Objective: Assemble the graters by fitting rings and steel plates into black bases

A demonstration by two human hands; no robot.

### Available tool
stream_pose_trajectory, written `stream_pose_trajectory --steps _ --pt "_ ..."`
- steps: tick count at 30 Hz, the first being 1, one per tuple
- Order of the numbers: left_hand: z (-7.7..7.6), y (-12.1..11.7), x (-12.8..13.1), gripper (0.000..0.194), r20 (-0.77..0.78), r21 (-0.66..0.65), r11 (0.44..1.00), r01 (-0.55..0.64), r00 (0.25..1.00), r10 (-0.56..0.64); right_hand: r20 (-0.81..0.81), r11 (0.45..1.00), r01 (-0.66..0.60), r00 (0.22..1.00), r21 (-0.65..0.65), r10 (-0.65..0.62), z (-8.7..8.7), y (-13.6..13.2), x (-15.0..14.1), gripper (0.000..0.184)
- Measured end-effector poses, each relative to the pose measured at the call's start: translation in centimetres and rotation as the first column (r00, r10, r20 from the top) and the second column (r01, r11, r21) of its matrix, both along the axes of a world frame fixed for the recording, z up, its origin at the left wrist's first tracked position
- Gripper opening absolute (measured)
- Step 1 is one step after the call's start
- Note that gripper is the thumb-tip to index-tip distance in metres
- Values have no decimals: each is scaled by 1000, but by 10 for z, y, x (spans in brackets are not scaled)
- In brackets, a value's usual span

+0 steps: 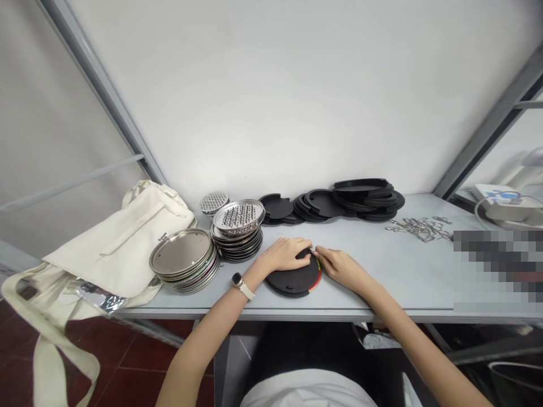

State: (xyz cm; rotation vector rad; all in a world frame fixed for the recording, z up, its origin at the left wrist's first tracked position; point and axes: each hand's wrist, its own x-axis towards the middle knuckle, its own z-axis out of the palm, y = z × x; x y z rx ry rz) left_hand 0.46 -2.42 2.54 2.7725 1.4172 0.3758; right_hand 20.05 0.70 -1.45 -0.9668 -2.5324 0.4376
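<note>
Disc (286, 281) under half-open left hand (289, 254); right hand (337, 263) pinches small metal piece (312, 250).

Desk (399, 282) in front of wall (271, 96). Round disc (288, 280) near front edge; left hand (291, 254) on its upper part, right hand (337, 264) at its upper right rim, small piece (312, 250) between the two. Left of disc, going outward: grater stack (238, 226), lid stack (180, 254) slightly nearer front edge, bag (123, 226) at left end, strap (53, 333) hanging below desk level. Small grater stack (214, 202) behind and left of grater stack. Behind disc, along wall: row of overlapping trays (324, 203), highest at right. Right of row, nearer front: pile of hooks (422, 227).
</note>
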Motion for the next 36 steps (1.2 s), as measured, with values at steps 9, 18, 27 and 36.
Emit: stream_pose_trajectory --steps 9,18,27,36 --pt "-1 -1 1 31 11 -30 997 -71 997 71 14 1000 3 1000 -5 -3 -2 1 0 24" --pt "1 -3 2 25 -3 -18 994 -110 994 110 24 1000 11 1000 0 -11 -1 1 0 25" --pt "0 -2 2 24 -5 -2 993 -118 993 118 2 1000 6 1000 -20 -6 0 0 0 24" --pt "-2 0 1 20 34 14 997 -82 996 82 5 1000 0 1000 -25 0 0 0 0 24"
